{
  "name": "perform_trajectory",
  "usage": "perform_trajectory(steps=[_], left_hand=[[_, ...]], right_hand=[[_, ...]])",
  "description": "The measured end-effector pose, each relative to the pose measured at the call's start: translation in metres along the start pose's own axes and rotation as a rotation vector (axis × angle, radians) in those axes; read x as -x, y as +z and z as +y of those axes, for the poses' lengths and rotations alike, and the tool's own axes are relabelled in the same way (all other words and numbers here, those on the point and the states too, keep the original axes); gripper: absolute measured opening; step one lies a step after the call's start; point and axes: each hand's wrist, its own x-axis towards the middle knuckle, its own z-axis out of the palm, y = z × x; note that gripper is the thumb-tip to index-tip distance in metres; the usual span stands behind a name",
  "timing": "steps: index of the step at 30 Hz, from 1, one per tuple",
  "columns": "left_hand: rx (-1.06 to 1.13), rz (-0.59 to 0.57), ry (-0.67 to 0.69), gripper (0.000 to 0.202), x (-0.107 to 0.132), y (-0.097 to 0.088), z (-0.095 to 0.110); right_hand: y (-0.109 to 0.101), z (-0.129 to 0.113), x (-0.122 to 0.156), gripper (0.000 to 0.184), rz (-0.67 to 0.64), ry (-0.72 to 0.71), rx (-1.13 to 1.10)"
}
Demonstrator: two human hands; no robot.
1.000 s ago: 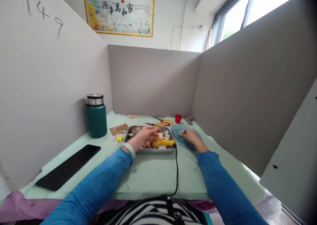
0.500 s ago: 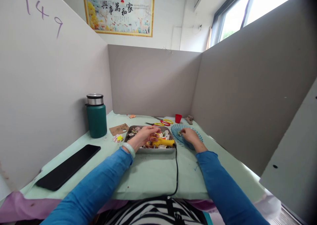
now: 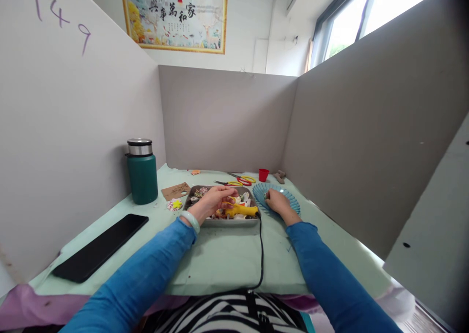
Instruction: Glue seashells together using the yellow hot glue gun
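Observation:
My left hand [image 3: 220,199] hovers over a metal tray [image 3: 220,223] of shells and small stones. Its fingers are loosely curved and a little apart, with nothing visible in them. Just under and beside these fingers lies a yellow glue gun [image 3: 242,210] on the tray's contents, its black cord running down to the table edge. Over the blue scalloped glass plate [image 3: 293,205], right of the tray, my right hand [image 3: 279,201] is closed, fingertips pinched at the plate's left part. A small greenish bit shows at the fingertips; its kind is hidden.
Behind the tray lie scissors [image 3: 245,180] with red and yellow handles and a red cup [image 3: 263,175]. Left of it are a brown card [image 3: 175,191], a decorated disc [image 3: 175,204], a green bottle [image 3: 142,179] and a black phone [image 3: 100,247]. Grey partitions [image 3: 227,118] enclose the table.
My right hand has shifted slightly left and the small greenish thing at its fingertips is now mostly covered. My left hand stays nearly still over the tray.

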Motion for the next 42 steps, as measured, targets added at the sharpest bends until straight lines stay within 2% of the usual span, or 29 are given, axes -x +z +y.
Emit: perform_trajectory(steps=[4,8,11,18,24,31,36,39,42], left_hand=[[-0.018,0.007,0.007,0.022,0.0,0.0,0.0],[-0.028,0.01,0.009,0.024,0.0,0.0,-0.001],[-0.029,0.004,0.01,0.026,0.0,-0.001,-0.001],[-0.034,0.01,0.008,0.024,-0.001,-0.001,-0.001],[-0.038,0.005,0.01,0.023,-0.001,-0.002,-0.002],[-0.039,0.009,0.01,0.025,0.0,-0.001,-0.001],[-0.036,0.007,0.01,0.025,-0.001,-0.001,-0.002],[-0.043,0.008,0.013,0.025,-0.002,-0.002,-0.002],[-0.042,0.002,0.013,0.026,-0.003,-0.003,-0.003]], right_hand=[[0.001,0.003,-0.002,0.021,0.045,0.066,-0.152],[0.001,0.003,-0.003,0.025,-0.01,0.068,-0.335],[0.0,0.003,-0.004,0.024,-0.025,0.106,-0.313],[-0.011,0.007,-0.002,0.021,0.063,0.162,-0.131],[-0.01,0.005,-0.002,0.024,0.004,0.002,-0.22],[-0.001,0.014,-0.013,0.031,0.119,0.013,-0.232],[0.016,0.009,-0.016,0.045,0.091,-0.209,-0.122],[0.019,0.008,-0.017,0.038,0.114,-0.209,-0.126],[0.014,0.01,-0.017,0.024,0.125,-0.163,-0.307]])
